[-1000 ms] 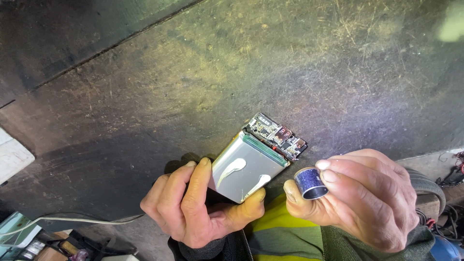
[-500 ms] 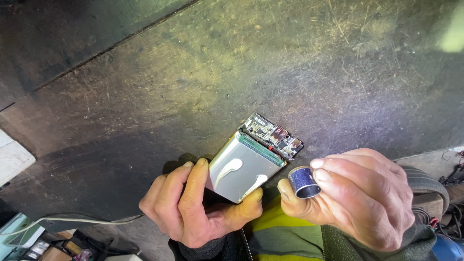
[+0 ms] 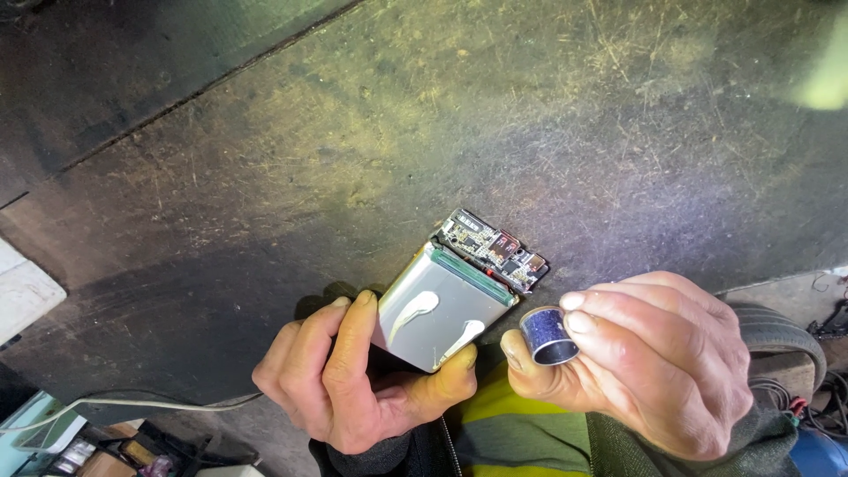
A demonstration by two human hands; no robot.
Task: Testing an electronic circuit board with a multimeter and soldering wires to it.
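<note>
The left hand (image 3: pixel 353 389) is gripping a flat silver battery pack (image 3: pixel 442 314), tipping its little circuit board (image 3: pixel 493 249) up to see. The right hand (image 3: pixel 645 362) is pinching a small blue tape roll (image 3: pixel 548 336) close by, ready.

No labels, signs or screens clearly visible. Possible pale teal box (image 3: pixel 35 424) at bottom-left corner, partly cut off; small packages beside it too blurred.

Dark scuffed floor (image 3: pixel 265 177) w/ white cable (image 3: pixel 150 405) on it.
</note>
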